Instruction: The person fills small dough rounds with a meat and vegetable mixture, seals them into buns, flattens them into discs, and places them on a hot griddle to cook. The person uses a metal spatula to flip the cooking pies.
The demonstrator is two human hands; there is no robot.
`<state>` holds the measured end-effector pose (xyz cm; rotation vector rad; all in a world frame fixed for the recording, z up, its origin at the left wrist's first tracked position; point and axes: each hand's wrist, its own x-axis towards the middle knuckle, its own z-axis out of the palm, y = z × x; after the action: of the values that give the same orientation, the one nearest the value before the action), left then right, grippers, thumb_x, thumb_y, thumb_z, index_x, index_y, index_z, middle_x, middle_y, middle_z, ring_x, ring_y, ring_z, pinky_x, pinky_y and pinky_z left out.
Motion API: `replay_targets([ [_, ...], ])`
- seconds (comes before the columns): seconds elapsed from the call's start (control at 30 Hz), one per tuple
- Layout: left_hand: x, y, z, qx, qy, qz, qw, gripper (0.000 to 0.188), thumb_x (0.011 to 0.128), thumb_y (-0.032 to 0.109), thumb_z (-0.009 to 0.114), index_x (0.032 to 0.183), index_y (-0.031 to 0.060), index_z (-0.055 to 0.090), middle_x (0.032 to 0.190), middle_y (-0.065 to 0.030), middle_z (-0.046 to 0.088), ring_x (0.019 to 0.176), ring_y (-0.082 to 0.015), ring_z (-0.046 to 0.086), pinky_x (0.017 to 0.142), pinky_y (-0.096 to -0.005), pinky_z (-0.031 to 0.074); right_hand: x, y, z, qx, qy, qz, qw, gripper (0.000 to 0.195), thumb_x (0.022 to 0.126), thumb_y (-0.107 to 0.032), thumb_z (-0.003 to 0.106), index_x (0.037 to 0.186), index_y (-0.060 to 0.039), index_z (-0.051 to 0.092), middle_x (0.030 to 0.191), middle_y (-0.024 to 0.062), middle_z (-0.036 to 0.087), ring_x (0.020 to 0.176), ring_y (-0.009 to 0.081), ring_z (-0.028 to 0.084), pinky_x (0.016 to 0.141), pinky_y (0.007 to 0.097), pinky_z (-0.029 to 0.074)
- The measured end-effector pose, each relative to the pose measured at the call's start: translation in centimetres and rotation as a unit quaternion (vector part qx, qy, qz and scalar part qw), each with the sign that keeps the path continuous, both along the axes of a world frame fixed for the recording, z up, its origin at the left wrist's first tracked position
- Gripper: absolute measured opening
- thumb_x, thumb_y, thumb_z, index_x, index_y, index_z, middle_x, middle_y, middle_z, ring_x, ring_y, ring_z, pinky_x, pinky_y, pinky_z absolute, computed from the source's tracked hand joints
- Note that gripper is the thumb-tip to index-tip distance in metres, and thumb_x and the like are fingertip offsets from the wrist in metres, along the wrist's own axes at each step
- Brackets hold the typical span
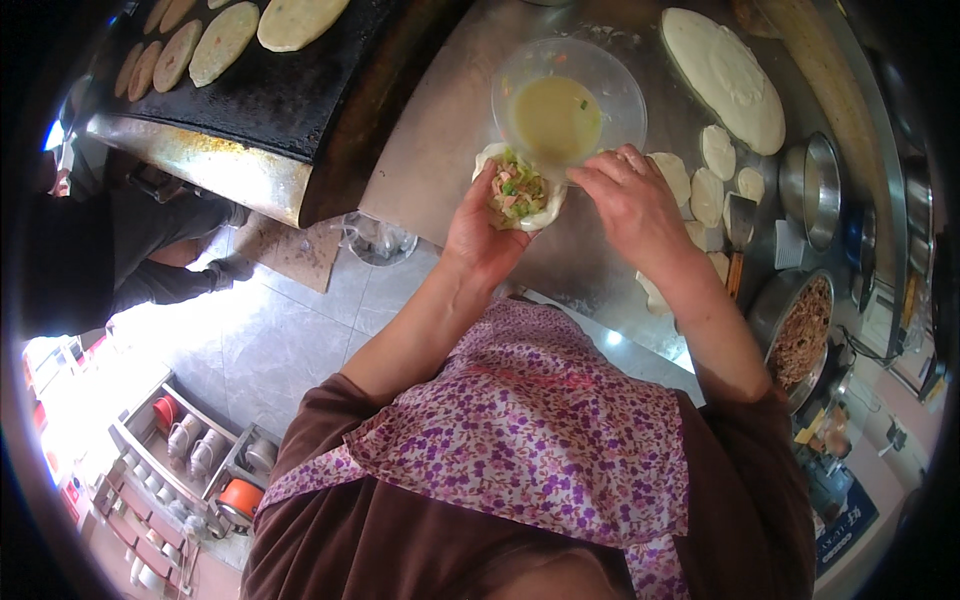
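Note:
My left hand cups a round of dough topped with a chopped filling of green vegetable and pink pieces. To its right is my right hand, fingers bent together near the dough's edge; whether its fingertips pinch anything cannot be told. Just beyond both hands stands a clear plastic bowl with yellowish liquid. Small flattened dough pieces lie on the metal worktop right of my right hand, and a large oval slab of dough lies farther back.
Flat breads lie on a black griddle at upper left. A scraper, a steel bowl and a steel bowl of minced filling are at right. A person is at far left, beyond the griddle's metal edge.

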<state>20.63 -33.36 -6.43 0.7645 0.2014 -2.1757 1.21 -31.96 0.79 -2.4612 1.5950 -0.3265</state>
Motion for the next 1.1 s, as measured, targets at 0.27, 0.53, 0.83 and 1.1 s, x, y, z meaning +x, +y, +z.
replay_targets([
  [0.27,1.8,0.6,1.6,0.015,-0.026,-0.031,0.999,0.051,0.105,0.040,0.043,0.144,0.0076,0.041,0.143,-0.0133,0.050,0.132,-0.0317,0.051,0.110,-0.0523,0.044,-4.4,-2.6,0.4,-0.001,0.013,0.022,1.000,0.031,0.079,0.004,0.054,0.106,-0.0040,0.067,0.106,0.0081,0.063,0.107,0.0313,0.058,0.092,0.0412,0.049],
  [0.53,1.8,-0.4,1.8,0.002,-0.028,-0.038,0.999,0.049,0.104,0.038,0.044,0.142,0.0065,0.043,0.141,-0.0127,0.053,0.129,-0.0314,0.053,0.110,-0.0482,0.044,0.2,-8.0,-3.2,0.122,0.036,-0.137,0.982,0.031,0.086,0.002,0.052,0.115,-0.0016,0.063,0.125,0.0175,0.058,0.116,0.0365,0.058,0.094,0.0420,0.052],
  [0.83,2.2,-2.3,1.4,-0.015,-0.061,-0.038,0.997,0.048,0.103,0.037,0.047,0.139,0.0048,0.046,0.139,-0.0146,0.054,0.128,-0.0324,0.054,0.111,-0.0473,0.044,1.9,-9.9,-6.7,0.128,-0.041,-0.093,0.987,0.035,0.084,0.005,0.048,0.113,-0.0033,0.065,0.115,0.0172,0.061,0.109,0.0360,0.061,0.094,0.0424,0.048],
  [1.1,2.1,-2.5,1.1,-0.012,-0.056,-0.053,0.997,0.045,0.101,0.038,0.053,0.135,0.0081,0.050,0.132,-0.0091,0.058,0.122,-0.0258,0.057,0.105,-0.0460,0.047,2.7,-9.4,-5.4,0.369,-0.178,-0.117,0.905,0.025,0.093,-0.003,0.051,0.114,-0.0029,0.066,0.109,0.0119,0.068,0.099,0.0237,0.065,0.089,0.0337,0.050],
])
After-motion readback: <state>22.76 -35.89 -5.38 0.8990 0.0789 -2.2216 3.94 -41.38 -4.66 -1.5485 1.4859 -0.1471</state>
